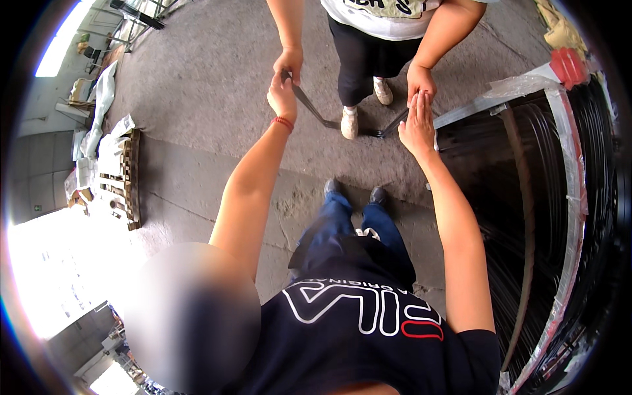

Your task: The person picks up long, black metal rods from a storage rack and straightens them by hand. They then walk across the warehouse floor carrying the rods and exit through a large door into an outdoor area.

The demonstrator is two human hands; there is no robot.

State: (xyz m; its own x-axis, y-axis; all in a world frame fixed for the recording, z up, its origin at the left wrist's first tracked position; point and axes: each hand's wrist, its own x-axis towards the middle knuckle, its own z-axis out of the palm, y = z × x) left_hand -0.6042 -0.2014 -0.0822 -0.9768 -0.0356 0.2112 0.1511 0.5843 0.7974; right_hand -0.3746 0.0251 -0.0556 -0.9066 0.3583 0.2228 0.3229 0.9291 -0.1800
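Note:
A dark strap (311, 104) hangs in a U between my hands and those of a person facing me. My left hand (283, 99) is closed on its left end, fingers bent round it. The person's hand (289, 60) meets mine there. On the other side, my right hand (417, 126) has its fingers stretched out and the thumb apart. Its fingertips touch the person's other hand (421, 80), which is closed. The strap's right end runs up beside my right hand, and where it finishes is hidden. The strap's low middle passes near the person's shoe (349, 123).
Close on my right stands a large bundle of black strands (480, 155) with a wrapped frame (574, 164). A wooden pallet (133, 178) with white sheeting lies to the left. Grey concrete floor (204, 85) lies around us. A blurred round patch hides the lower left.

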